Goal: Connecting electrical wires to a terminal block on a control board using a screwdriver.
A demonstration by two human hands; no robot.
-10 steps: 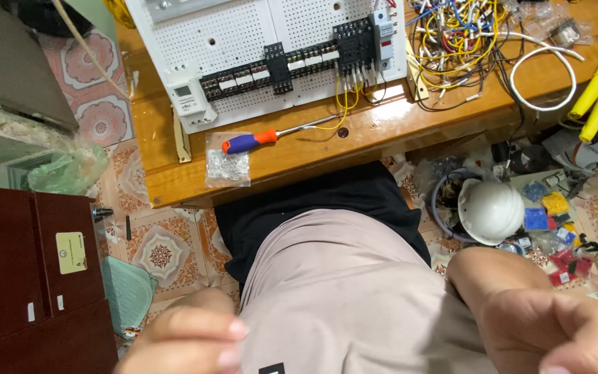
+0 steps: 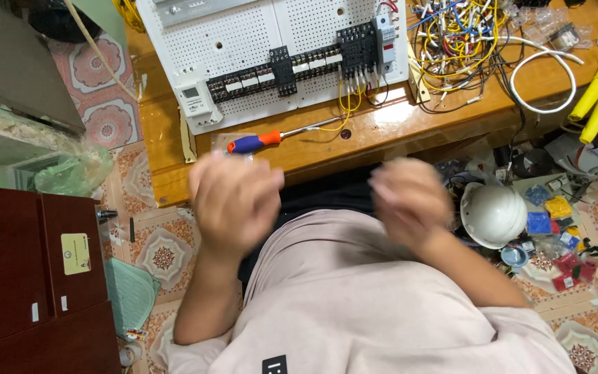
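Both my hands are raised in front of my chest and are motion-blurred. My left hand (image 2: 233, 197) hovers just below a screwdriver (image 2: 282, 136) with a red and blue handle that lies on the wooden table (image 2: 410, 121). My right hand (image 2: 410, 201) is near the table's front edge, fingers loosely curled. Neither hand seems to hold anything. Beyond the screwdriver stands a white perforated panel (image 2: 278, 41) carrying black terminal blocks and yellow wires.
A tangle of coloured wires (image 2: 458, 41) and a white cable loop (image 2: 541, 79) lie at the table's right. A white hard hat (image 2: 493, 215) and small parts boxes sit on the tiled floor at right. A dark red cabinet (image 2: 29, 270) stands at left.
Both hands have risen from the bottom of the view up toward the table's front edge. The left hand now covers the small clear bag that lay below the screwdriver.
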